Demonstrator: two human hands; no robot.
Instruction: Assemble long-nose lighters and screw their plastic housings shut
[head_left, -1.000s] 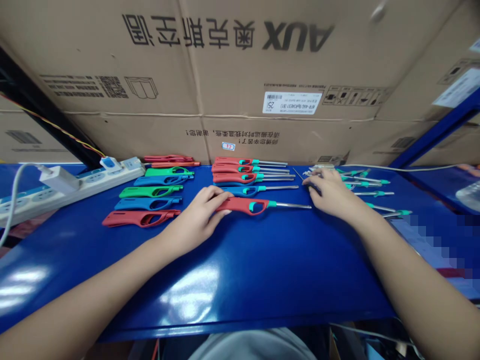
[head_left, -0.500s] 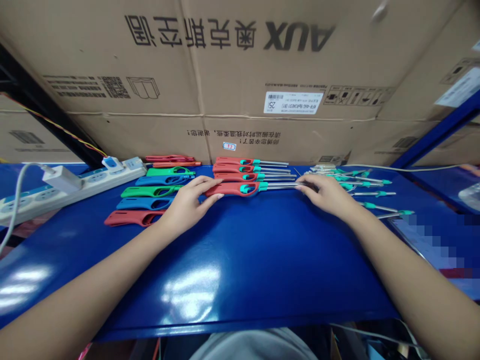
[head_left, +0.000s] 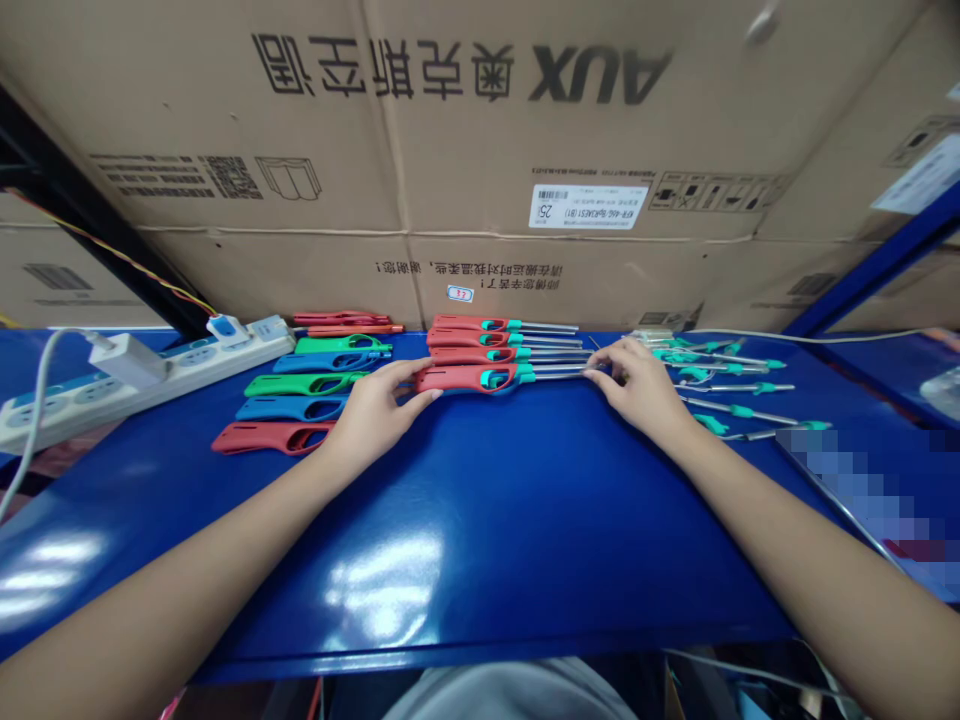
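Note:
My left hand [head_left: 382, 405] is closed on the handle end of the nearest red stick lighter [head_left: 466, 378], between thumb and fingers. This lighter has a teal trigger and collar and a metal tube pointing right. At the tube's far end, my right hand [head_left: 637, 385] pinches the tip; its fingertips partly cover it. Behind lie several more red stick lighters [head_left: 459, 338] in a row, tubes also to the right. Left of my left hand are loose handle shells, among them a red one [head_left: 266, 437], a blue one [head_left: 289, 408] and a green one [head_left: 300, 384].
Several metal tubes with teal parts [head_left: 750, 410] lie right of my right hand. A white power strip [head_left: 195, 355] with plugs runs along the left. A large cardboard box [head_left: 337, 210] stands behind the blue table [head_left: 525, 540]. A pixelated patch covers something at right.
My right hand has shifted slightly left along the tube's end. My left hand stays at the handle, and the lighter lies nearly where it was.

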